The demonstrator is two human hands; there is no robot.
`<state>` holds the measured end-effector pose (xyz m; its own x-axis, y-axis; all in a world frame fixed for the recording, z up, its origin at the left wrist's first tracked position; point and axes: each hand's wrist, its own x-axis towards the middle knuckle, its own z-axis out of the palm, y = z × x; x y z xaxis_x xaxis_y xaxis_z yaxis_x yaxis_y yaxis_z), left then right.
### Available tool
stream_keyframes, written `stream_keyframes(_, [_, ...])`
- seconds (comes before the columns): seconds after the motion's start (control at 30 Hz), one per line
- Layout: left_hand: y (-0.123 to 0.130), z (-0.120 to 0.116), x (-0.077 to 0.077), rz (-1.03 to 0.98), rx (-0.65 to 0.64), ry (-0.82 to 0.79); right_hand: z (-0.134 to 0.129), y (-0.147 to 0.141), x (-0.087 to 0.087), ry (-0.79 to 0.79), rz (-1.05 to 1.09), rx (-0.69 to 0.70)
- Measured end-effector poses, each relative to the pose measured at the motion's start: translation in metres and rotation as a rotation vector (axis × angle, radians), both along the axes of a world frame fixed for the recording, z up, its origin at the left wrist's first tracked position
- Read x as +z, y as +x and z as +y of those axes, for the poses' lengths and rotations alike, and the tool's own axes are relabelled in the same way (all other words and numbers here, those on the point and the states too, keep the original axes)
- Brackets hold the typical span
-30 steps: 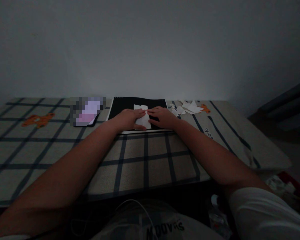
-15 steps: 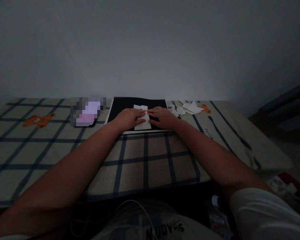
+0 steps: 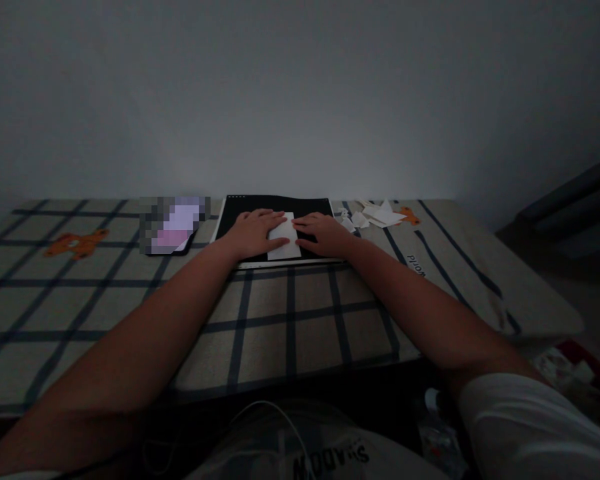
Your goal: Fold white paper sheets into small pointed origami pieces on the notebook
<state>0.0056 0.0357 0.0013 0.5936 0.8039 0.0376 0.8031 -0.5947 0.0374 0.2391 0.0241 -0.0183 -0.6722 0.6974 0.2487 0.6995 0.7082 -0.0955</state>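
A narrow white sheet of folded paper (image 3: 285, 249) lies on a black sheet or board (image 3: 273, 203) with a pale border. My left hand (image 3: 253, 235) rests on the paper's left side, fingers stretched out and thumb apart. From the other side, my right hand (image 3: 326, 235) touches the paper's right edge with extended fingertips. Neither hand is closed round it; the paper stays flat between them. The fingers cover part of its left and right edges.
Left of the board lies a phone (image 3: 175, 230), its screen blurred out. Several white paper pieces (image 3: 380, 214) lie at the right. A checked cloth (image 3: 290, 320) covers the table, which meets the wall (image 3: 300, 100). Below the table's edge is a plastic bottle (image 3: 437, 427).
My left hand has shifted slightly left with its fingers spread wider, uncovering more of the paper. The paper's top left part no longer shows beyond the fingers. My right hand has hardly moved.
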Motion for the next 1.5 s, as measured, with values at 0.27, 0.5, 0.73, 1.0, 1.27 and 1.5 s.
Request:
stream_keyframes(0.27, [-0.003, 0.006, -0.005, -0.008, 0.012, 0.0, 0.001, 0.0, -0.001, 0.002, 0.008, 0.002])
stream_keyframes(0.5, [0.002, 0.009, -0.005, -0.087, 0.045, 0.051, 0.001, 0.0, -0.002, 0.01, 0.017, 0.003])
stream_keyframes(0.73, [0.011, 0.008, -0.004, -0.11, 0.132, 0.103, 0.003, 0.0, -0.004, 0.001, 0.019, 0.009])
stream_keyframes(1.0, [0.002, 0.008, 0.004, 0.05, 0.06, -0.04, 0.002, 0.0, -0.004, -0.007, 0.015, -0.008])
stream_keyframes(1.27, [0.001, 0.007, 0.005, 0.055, 0.052, -0.071, 0.003, 0.001, -0.004, 0.0, 0.011, -0.008])
stream_keyframes(1.5, [0.003, 0.012, 0.001, -0.047, 0.077, -0.009, 0.003, 0.001, -0.005, 0.016, 0.016, 0.013])
